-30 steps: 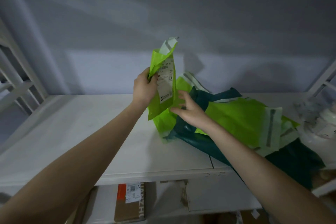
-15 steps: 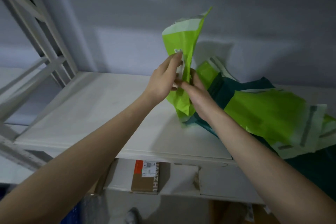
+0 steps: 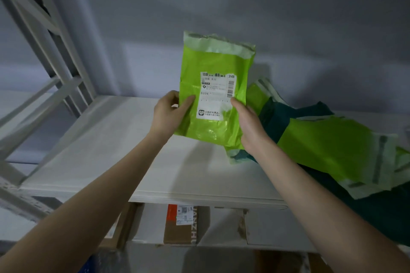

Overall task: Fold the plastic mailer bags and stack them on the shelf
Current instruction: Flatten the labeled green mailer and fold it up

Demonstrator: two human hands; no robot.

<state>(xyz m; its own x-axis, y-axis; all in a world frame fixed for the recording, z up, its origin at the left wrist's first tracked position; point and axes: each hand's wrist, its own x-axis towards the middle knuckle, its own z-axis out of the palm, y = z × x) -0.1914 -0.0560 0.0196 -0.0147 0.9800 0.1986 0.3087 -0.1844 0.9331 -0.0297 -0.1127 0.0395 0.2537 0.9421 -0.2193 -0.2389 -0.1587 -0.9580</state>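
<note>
Above shelf (image 3: 155, 173), hands now spread mailer (image 3: 213, 99) flat, label facing.

We see a dim picture with a cold, bluish tone. The brightest thing is the green mailer bag (image 3: 214, 93), and its lower part has small shiny glare. Behind the bag, to its right, a soft shadow lies on the wall (image 3: 288, 17). Below the bag, the white shelf (image 3: 106, 150) shows a pale light patch. Left of the bag, the frame bars (image 3: 55, 51) bend with wide-angle distortion. The label text on the bag is soft, hardly readable.
</note>
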